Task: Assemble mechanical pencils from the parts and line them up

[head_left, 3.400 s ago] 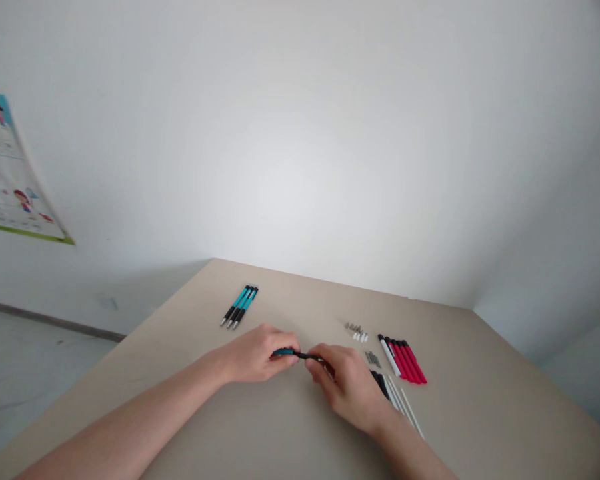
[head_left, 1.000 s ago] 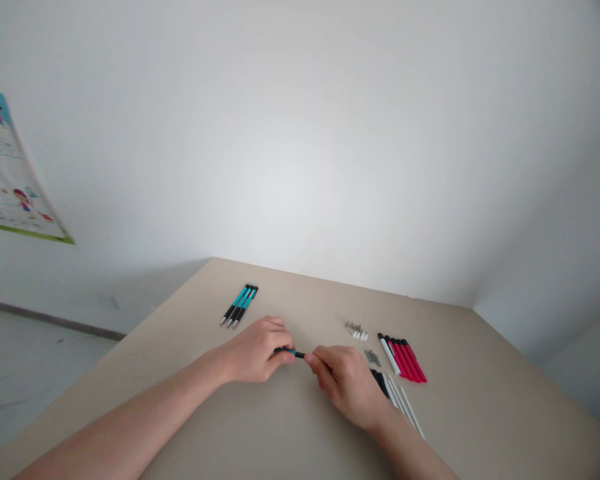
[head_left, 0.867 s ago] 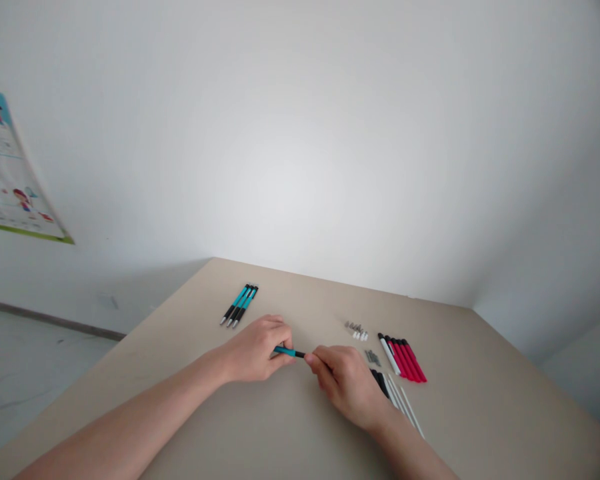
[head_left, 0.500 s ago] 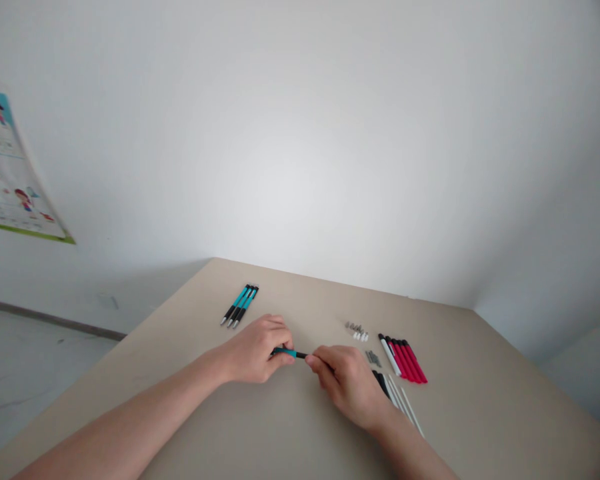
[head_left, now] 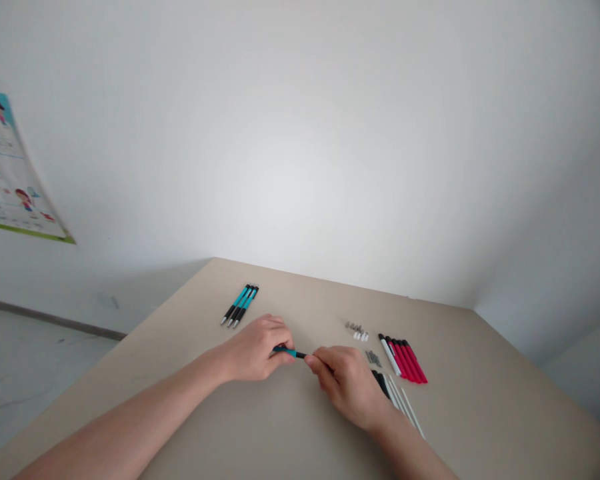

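The left hand [head_left: 261, 350] pinches the teal pen [head_left: 287, 351], the right hand [head_left: 345, 385] its black part [head_left: 301, 355]. It seems light, stiff (maybe slippery), best held near each end.

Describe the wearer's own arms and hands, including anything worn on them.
The left hand and right hand wear no gloves. The left forearm and right forearm are bare as far as the picture's edge, with no sleeve, watch or bracelet in view. No ring shows, though some fingers are partly hidden.
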`<move>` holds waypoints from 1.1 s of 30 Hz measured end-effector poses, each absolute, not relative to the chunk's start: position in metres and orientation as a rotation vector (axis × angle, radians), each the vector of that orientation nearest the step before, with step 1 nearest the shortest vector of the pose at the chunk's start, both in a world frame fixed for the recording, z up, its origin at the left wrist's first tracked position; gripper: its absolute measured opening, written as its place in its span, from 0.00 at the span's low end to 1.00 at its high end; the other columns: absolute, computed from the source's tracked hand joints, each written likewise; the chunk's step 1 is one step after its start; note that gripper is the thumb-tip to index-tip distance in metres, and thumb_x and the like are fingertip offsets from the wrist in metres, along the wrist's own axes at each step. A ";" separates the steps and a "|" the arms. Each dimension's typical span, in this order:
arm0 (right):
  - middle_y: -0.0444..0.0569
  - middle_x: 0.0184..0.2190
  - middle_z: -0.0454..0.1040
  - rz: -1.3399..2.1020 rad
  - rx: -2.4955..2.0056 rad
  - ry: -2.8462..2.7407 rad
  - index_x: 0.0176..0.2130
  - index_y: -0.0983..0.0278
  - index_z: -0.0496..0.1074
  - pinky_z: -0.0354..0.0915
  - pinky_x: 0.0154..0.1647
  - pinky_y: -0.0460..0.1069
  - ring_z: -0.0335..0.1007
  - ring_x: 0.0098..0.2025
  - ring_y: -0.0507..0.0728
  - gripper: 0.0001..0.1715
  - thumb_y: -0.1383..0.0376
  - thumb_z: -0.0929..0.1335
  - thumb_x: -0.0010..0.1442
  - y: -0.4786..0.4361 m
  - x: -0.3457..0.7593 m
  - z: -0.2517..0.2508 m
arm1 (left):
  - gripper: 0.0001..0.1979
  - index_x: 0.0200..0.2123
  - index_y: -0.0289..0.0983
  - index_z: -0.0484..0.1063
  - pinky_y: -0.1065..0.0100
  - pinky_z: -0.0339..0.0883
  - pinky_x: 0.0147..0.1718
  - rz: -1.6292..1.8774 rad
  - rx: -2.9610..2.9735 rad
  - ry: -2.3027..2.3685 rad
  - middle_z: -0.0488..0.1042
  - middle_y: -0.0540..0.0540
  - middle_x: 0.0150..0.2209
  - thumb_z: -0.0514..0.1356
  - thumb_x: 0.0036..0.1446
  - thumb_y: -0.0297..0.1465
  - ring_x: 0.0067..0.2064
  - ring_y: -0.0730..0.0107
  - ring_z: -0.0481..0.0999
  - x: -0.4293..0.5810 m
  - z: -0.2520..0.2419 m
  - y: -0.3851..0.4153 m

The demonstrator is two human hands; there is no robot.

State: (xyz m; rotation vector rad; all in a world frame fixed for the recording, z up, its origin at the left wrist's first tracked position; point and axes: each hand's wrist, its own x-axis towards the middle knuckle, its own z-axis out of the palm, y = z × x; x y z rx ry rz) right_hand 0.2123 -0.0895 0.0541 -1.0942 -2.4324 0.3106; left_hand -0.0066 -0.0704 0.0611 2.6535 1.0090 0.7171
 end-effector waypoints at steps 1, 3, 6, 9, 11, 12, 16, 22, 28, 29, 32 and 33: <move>0.43 0.18 0.65 0.321 -1.097 -2.430 0.23 0.63 0.61 0.47 0.27 0.46 0.58 0.22 0.50 0.23 0.59 0.57 0.68 -0.089 0.212 0.054 | 0.05 0.29 0.36 0.66 0.69 0.58 0.35 0.735 2.634 1.035 0.69 0.50 0.27 0.59 0.55 0.29 0.32 0.69 0.68 -0.007 0.061 -0.071; 0.43 0.18 0.65 0.335 -1.099 -2.417 0.24 0.63 0.62 0.48 0.27 0.45 0.59 0.22 0.50 0.22 0.60 0.57 0.68 -0.088 0.212 0.055 | 0.05 0.30 0.36 0.66 0.69 0.59 0.35 0.753 2.603 1.071 0.70 0.50 0.28 0.61 0.54 0.29 0.33 0.69 0.68 -0.007 0.062 -0.072; 0.44 0.19 0.66 0.340 -1.093 -2.401 0.24 0.63 0.62 0.48 0.27 0.45 0.60 0.22 0.50 0.22 0.60 0.57 0.67 -0.087 0.212 0.055 | 0.05 0.32 0.36 0.68 0.69 0.59 0.36 0.709 2.629 1.008 0.72 0.49 0.30 0.58 0.58 0.32 0.34 0.68 0.70 -0.007 0.062 -0.072; 0.44 0.19 0.66 0.323 -1.091 -2.409 0.23 0.63 0.62 0.48 0.26 0.45 0.59 0.22 0.50 0.22 0.59 0.57 0.67 -0.087 0.212 0.055 | 0.10 0.30 0.36 0.69 0.69 0.59 0.35 0.645 2.720 0.941 0.70 0.48 0.26 0.52 0.62 0.31 0.32 0.69 0.69 -0.007 0.060 -0.071; 0.44 0.18 0.65 0.311 -1.087 -2.417 0.23 0.63 0.62 0.47 0.26 0.45 0.58 0.22 0.50 0.23 0.59 0.57 0.67 -0.088 0.213 0.056 | 0.13 0.26 0.36 0.68 0.69 0.58 0.32 0.655 2.760 0.953 0.67 0.49 0.22 0.52 0.62 0.32 0.29 0.70 0.67 -0.007 0.058 -0.070; 0.44 0.18 0.65 0.308 -1.086 -2.416 0.23 0.63 0.62 0.47 0.26 0.45 0.58 0.22 0.50 0.23 0.59 0.57 0.67 -0.088 0.213 0.056 | 0.14 0.25 0.36 0.67 0.69 0.57 0.31 0.674 2.771 0.959 0.65 0.50 0.20 0.53 0.62 0.32 0.28 0.70 0.66 -0.007 0.058 -0.069; 0.44 0.17 0.65 0.324 -1.101 -2.396 0.24 0.64 0.65 0.48 0.25 0.45 0.58 0.21 0.50 0.24 0.59 0.56 0.67 -0.088 0.213 0.057 | 0.19 0.18 0.36 0.62 0.70 0.56 0.29 0.755 2.811 0.906 0.58 0.53 0.15 0.54 0.62 0.34 0.23 0.73 0.61 -0.008 0.058 -0.068; 0.43 0.19 0.69 0.471 -1.161 -2.278 0.37 0.63 0.73 0.52 0.24 0.44 0.62 0.21 0.50 0.19 0.54 0.61 0.64 -0.084 0.224 0.066 | 0.16 0.22 0.36 0.67 0.71 0.57 0.30 0.767 2.783 0.950 0.62 0.52 0.17 0.53 0.62 0.32 0.23 0.73 0.64 -0.009 0.054 -0.066; 0.44 0.17 0.68 0.255 -1.447 -1.871 0.30 0.65 0.72 0.54 0.23 0.45 0.61 0.19 0.51 0.27 0.52 0.56 0.65 -0.069 0.250 0.074 | 0.16 0.23 0.37 0.68 0.71 0.58 0.30 0.673 2.760 0.995 0.66 0.51 0.19 0.51 0.63 0.32 0.25 0.71 0.67 -0.012 0.053 -0.063; 0.45 0.16 0.68 0.201 -1.490 -1.834 0.28 0.64 0.72 0.54 0.23 0.46 0.61 0.18 0.51 0.26 0.52 0.57 0.64 -0.067 0.253 0.073 | 0.16 0.23 0.37 0.68 0.71 0.58 0.31 0.668 2.761 0.999 0.66 0.50 0.19 0.51 0.63 0.32 0.25 0.71 0.67 -0.012 0.053 -0.063; 0.45 0.15 0.68 0.094 -1.604 -1.835 0.24 0.63 0.71 0.54 0.23 0.46 0.61 0.18 0.52 0.20 0.55 0.61 0.60 -0.061 0.258 0.071 | 0.16 0.23 0.37 0.69 0.71 0.59 0.31 0.667 2.754 1.009 0.67 0.50 0.20 0.51 0.63 0.31 0.26 0.70 0.68 -0.012 0.052 -0.063; 0.45 0.16 0.69 0.087 -1.639 -1.864 0.23 0.63 0.71 0.54 0.23 0.46 0.62 0.19 0.52 0.18 0.57 0.63 0.58 -0.059 0.259 0.070 | 0.15 0.24 0.37 0.69 0.71 0.59 0.31 0.668 2.750 1.012 0.67 0.49 0.20 0.51 0.63 0.31 0.26 0.70 0.68 -0.012 0.052 -0.063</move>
